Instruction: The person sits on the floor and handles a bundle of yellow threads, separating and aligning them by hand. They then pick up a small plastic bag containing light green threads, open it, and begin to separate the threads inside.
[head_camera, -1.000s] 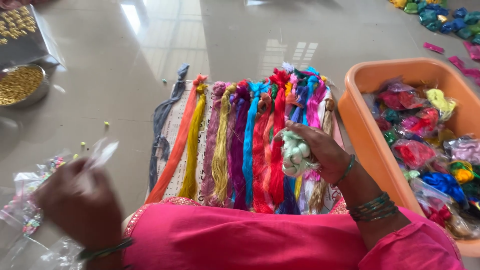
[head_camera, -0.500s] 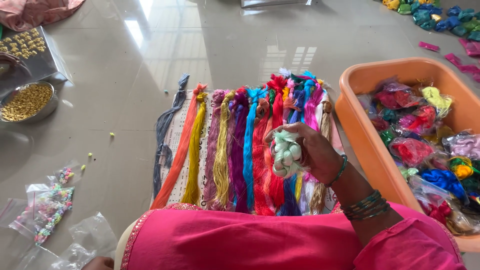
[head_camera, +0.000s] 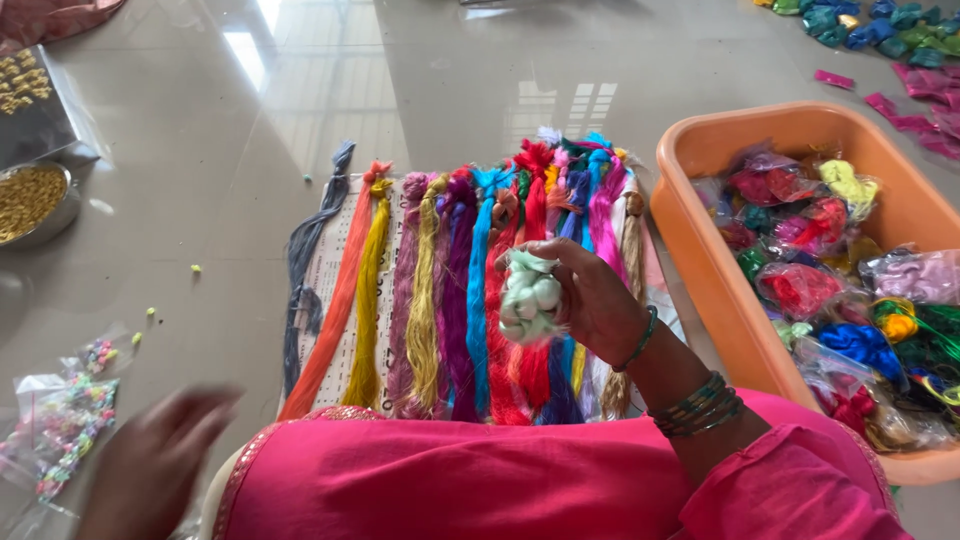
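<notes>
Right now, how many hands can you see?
2: the right hand grips a pale green thread bundle above the coloured skeins; the left hand, blurred, is at lower left.

Glossy polished floor (head_camera: 560, 70); silky thread skeins (head_camera: 470, 290); smooth orange plastic tub (head_camera: 700, 250); shiny metal bowl (head_camera: 60, 215).

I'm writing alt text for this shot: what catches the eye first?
A row of bright thread skeins lies fanned over the grey floor at centre. Above them the right hand holds a pale green bundle, and an orange tub of bagged threads stands at right.
</notes>
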